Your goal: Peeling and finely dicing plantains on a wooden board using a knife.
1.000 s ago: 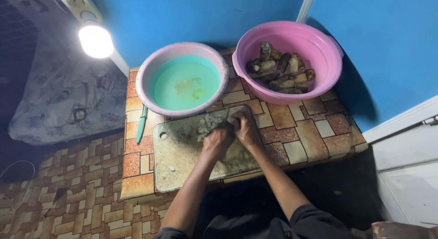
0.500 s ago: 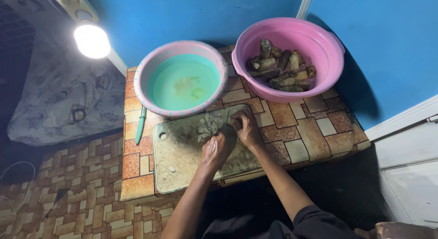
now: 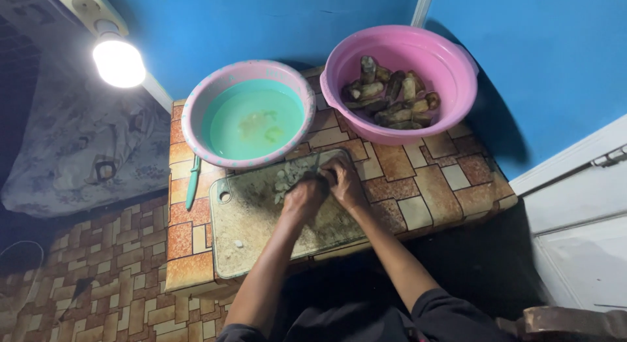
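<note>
Both hands have shifted slightly toward the board's far edge since the earlier frame. Left hand and right hand press together over pale chopped pieces heaped on the worn cutting board; whether either grips something I cannot tell. Two pink basins: one holds greenish water, the other dark brownish chunks. One green-handled knife lies beside the board. Tiled low table, blue wall, one bright lamp.

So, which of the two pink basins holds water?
The left basin, with the turquoise inside, beside the lamp. The right basin holds brown pieces instead.
</note>
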